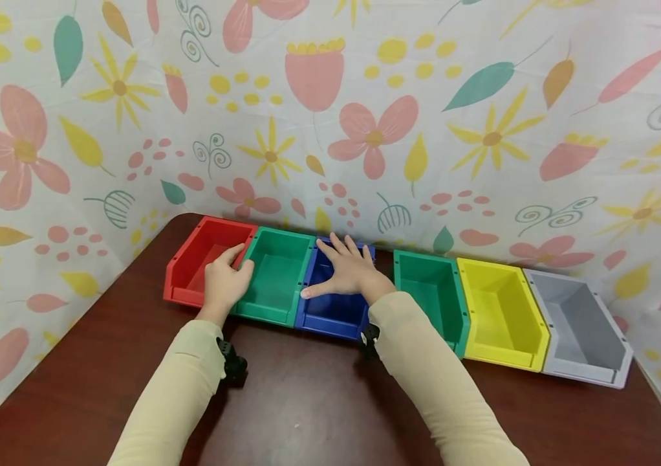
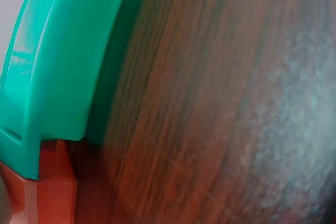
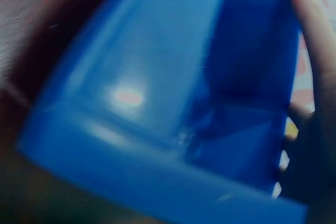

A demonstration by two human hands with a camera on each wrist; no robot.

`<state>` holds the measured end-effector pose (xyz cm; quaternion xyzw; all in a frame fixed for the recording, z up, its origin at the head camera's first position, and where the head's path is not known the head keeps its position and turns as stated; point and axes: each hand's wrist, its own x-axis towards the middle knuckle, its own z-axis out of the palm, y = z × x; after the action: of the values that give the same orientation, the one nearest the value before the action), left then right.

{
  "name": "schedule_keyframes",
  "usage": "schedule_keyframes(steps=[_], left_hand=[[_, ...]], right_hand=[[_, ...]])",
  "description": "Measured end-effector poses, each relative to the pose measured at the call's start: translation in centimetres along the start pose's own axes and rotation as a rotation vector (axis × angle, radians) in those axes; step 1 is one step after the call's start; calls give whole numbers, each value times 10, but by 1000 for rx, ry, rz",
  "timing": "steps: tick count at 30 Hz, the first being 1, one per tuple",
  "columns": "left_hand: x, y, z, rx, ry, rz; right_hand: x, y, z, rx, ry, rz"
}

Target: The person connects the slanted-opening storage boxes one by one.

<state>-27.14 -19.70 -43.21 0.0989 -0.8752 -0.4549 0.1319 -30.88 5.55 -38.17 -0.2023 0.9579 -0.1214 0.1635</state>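
In the head view, a red bin [image 1: 182, 279], a green bin [image 1: 275, 275] and a blue bin [image 1: 330, 320] stand side by side. My left hand [image 1: 226, 283] is at the joined walls of the red and green bins, thumb on the green side and fingers curled toward the red. It appears to pinch the green bin's side wall; the fingertips are partly hidden. My right hand [image 1: 348, 268] spreads over the blue bin, thumb by its left rim and straight fingers near its far rim. The right wrist view shows the blue bin's interior [image 3: 247, 72], blurred.
To the right, past a gap from the blue bin, a second green bin [image 1: 426, 294], a yellow bin [image 1: 502, 317] and a grey bin [image 1: 581, 323] adjoin in a row. Behind hangs a flower-patterned cloth [image 1: 307, 155]. Dark wood tabletop [image 1: 295, 395] lies in front.
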Motion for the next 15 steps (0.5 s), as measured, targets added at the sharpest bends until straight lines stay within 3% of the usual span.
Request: schedule_keyframes(steps=[5, 11, 15], left_hand=[[1, 0, -1, 15, 3, 8], [-2, 0, -1, 61, -35, 10], [-2, 4, -2, 171, -50, 65]], right_hand=[[0, 5, 4, 22, 67, -55], [-11, 22, -1, 208, 96, -95], [-24, 37, -13, 256, 117, -81]])
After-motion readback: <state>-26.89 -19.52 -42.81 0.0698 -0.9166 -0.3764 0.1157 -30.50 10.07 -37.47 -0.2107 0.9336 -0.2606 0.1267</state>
